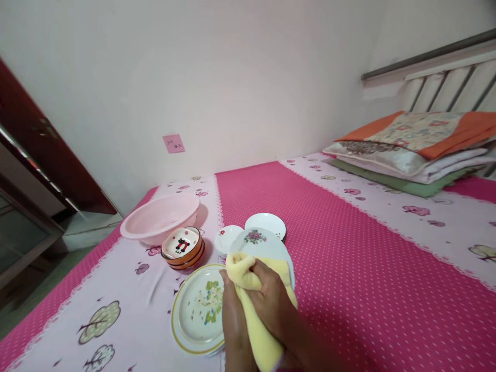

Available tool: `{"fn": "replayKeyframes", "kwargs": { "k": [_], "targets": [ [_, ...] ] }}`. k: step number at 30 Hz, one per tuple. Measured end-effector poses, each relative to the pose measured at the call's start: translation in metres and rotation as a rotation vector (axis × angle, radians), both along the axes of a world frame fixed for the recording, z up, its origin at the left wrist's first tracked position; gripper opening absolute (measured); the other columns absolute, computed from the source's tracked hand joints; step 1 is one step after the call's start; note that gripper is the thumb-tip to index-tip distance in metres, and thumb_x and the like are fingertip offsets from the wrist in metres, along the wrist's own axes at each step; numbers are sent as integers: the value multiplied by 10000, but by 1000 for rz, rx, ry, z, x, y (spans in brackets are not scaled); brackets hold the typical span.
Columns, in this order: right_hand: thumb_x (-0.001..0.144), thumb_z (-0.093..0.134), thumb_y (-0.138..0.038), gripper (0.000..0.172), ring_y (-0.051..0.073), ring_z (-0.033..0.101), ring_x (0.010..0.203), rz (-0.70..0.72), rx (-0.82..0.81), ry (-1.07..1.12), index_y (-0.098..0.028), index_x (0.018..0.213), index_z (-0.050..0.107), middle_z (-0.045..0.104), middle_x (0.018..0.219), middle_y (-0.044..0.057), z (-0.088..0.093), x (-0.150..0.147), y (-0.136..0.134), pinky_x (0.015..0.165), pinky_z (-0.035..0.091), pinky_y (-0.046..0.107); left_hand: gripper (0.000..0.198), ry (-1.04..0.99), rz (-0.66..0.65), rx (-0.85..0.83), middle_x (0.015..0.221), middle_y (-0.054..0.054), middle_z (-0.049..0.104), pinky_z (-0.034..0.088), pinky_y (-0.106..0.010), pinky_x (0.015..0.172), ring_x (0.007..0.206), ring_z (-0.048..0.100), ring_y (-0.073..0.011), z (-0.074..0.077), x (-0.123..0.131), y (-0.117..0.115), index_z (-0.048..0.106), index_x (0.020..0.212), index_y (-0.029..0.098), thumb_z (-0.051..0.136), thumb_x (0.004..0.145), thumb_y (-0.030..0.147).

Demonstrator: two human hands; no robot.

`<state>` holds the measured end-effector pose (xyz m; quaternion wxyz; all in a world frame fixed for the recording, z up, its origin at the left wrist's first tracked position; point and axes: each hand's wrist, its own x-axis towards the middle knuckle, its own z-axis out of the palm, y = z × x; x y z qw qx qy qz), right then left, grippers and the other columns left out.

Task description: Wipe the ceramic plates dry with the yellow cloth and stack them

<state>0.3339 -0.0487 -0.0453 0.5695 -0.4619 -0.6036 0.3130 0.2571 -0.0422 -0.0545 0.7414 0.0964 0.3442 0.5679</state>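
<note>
A soft yellow cloth (261, 333) is bunched between my two hands, with one end rolled over at the top and a flap spread to the right. My right hand (271, 299) is closed on it, thumb pressed into the roll. On its left side, my left hand (234, 320) is closed against the cloth; most of its fingers are hidden. Just beyond them is a white plate with purple flowers (267, 245), its near part covered by the cloth. Whether a hand also touches this plate I cannot tell. A yellow-rimmed plate (194, 315) lies beside my left hand.
Stacked square cat bowls (182, 243) stand left, before a pink basin (135, 225). Small white dishes (228, 238) and a dark-rimmed white plate (267, 222) lie farther back. Folded bedding (411, 150) is piled at right on the pink dotted bedspread (380, 289). A wall stands behind.
</note>
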Motion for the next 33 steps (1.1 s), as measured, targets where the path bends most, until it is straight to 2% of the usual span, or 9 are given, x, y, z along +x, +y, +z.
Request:
{"fn": "replayKeyframes", "kwargs": {
  "k": [3, 6, 11, 15, 18, 21, 25, 29, 33],
  "targets": [
    [897, 527, -111, 375, 216, 634, 1118, -106, 82, -38, -224, 1234, 647, 693, 1188, 61, -7, 8, 9, 1025, 486, 362, 516, 10, -34, 73, 1136, -133, 773, 558, -389, 989, 1183, 680, -314, -4, 9, 0, 694, 1279, 173, 548, 960, 553],
    [924, 504, -130, 361, 238, 586, 1216, -254, 161, -143, -208, 1257, 619, 659, 1230, 96, -12, 28, 21, 1101, 430, 412, 498, 69, -42, 119, 1183, -156, 761, 527, -411, 1043, 1217, 662, -320, -10, 16, 0, 685, 1295, 146, 608, 947, 494],
    [948, 498, -208, 288, 280, 589, 1164, -462, 128, -293, -207, 1209, 619, 650, 1177, 120, -21, 67, 35, 1040, 459, 476, 543, -19, -60, 195, 1262, -180, 726, 483, -462, 1093, 1249, 641, -318, -11, 22, -1, 649, 1349, 152, 600, 949, 516],
    [910, 543, -251, 309, 300, 594, 1134, -495, 33, -226, -187, 1203, 614, 643, 1170, 131, -23, 66, 37, 1016, 467, 490, 551, -44, 6, 181, 1279, -173, 720, 482, -457, 1094, 1253, 640, -305, -7, 21, 0, 630, 1380, 173, 580, 958, 524],
    [887, 551, -235, 322, 284, 589, 1138, -383, 28, -99, -189, 1200, 609, 641, 1161, 113, -18, 46, 32, 1043, 452, 463, 548, -54, 56, 144, 1296, -160, 714, 499, -429, 1082, 1244, 647, -296, -9, 20, 1, 608, 1405, 176, 591, 959, 493],
    [823, 550, -144, 317, 246, 602, 1084, -144, 53, -66, -213, 1120, 635, 650, 1108, 68, -7, 28, 22, 1012, 469, 397, 565, -96, 53, 14, 1230, -165, 743, 521, -414, 1059, 1207, 670, -314, -11, 17, 2, 622, 1383, 146, 603, 944, 502],
    [711, 533, -66, 318, 197, 621, 903, 153, -31, -184, -218, 963, 655, 669, 966, 13, 9, 23, 4, 844, 491, 305, 462, -179, -41, -50, 1024, -148, 789, 522, -394, 1052, 1125, 712, -310, -8, 2, 4, 711, 1222, 126, 593, 945, 476],
    [728, 534, -99, 218, 180, 620, 789, 390, -105, -346, -212, 870, 655, 691, 873, 2, 15, 33, -5, 725, 456, 279, 433, -139, 40, 9, 807, -123, 780, 551, -436, 1012, 946, 762, -297, -3, -18, 8, 758, 982, 103, 549, 976, 482],
    [700, 564, -108, 192, 200, 643, 786, 397, -139, -475, -210, 807, 687, 718, 847, 16, 8, 48, -4, 718, 443, 291, 490, -112, 132, 70, 1090, -155, 785, 526, -425, 1050, 1117, 716, -304, 0, -28, 11, 729, 1203, 122, 527, 983, 510]
  ]
}}
